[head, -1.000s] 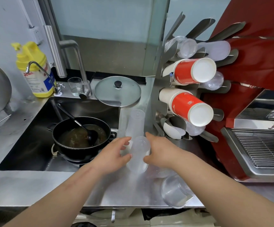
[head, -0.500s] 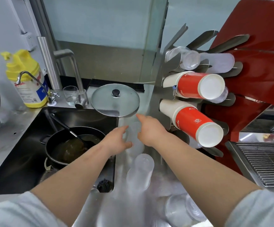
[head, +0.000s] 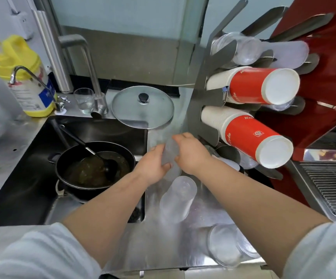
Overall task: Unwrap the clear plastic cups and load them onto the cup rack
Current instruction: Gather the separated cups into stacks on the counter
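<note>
The steel table [head: 163,244] runs from the sink [head: 22,178] on the left to the red machine [head: 324,109] on the right. The sink holds a black pan [head: 86,172] of brown liquid with a black ladle [head: 102,160] resting in it.

The cup rack [head: 205,93] stands upright at the right rear of the table, its metal prongs angled outward. Two stacks of red paper cups [head: 251,135] sit in its middle tiers. Clear cups occupy the top tier [head: 243,49], and more are partly visible in the bottom tier.

A yellow-capped bottle [head: 22,77] stands at the sink's rear left corner. A pan lid [head: 142,106] lies flat behind the sink, just beside a drinking glass [head: 83,100] at the tap base.

A stack of clear plastic cups [head: 169,156] stands on the table in front of the rack, between the two hands. The left hand [head: 153,166] grips its left side, thumb curled across the front. The right hand [head: 191,154] grips its right side, fingers [head: 180,136] curled over the top. Whether wrapping remains on it cannot be determined.

A second clear stack [head: 178,198] stands nearer the person, just below the hands. A third stack [head: 227,246] lies on its side at the table's front edge.
</note>
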`<state>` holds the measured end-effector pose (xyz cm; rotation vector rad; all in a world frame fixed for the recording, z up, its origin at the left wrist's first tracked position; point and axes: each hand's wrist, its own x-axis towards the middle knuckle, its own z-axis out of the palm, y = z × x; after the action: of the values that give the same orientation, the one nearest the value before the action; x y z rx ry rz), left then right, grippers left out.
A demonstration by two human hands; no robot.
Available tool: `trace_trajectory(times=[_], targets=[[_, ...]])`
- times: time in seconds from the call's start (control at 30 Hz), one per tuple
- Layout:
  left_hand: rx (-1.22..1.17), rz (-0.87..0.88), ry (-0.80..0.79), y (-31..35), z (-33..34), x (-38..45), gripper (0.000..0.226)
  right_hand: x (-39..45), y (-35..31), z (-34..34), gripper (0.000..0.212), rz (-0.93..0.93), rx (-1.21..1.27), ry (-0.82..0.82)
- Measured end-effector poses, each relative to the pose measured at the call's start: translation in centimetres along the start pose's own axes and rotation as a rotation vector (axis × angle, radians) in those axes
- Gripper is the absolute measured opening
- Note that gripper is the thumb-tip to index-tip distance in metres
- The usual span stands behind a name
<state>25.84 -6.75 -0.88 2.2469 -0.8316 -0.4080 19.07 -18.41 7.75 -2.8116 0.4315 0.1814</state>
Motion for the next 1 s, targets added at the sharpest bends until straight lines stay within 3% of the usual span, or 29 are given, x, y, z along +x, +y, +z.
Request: trace_trajectory(times=[0.7,1.0], targets=[[0.015,0.285,0.220,8.3,-9.7,-6.7,0.056,-9.2,-3.5,-9.9,0.062,-0.252,0.110,0.409],[-0.109,0.290,0.232,10.8,-10.1,-9.0,0.052,-11.8,-3.3,-11.6,0.060,-0.266,0.165,0.460]])
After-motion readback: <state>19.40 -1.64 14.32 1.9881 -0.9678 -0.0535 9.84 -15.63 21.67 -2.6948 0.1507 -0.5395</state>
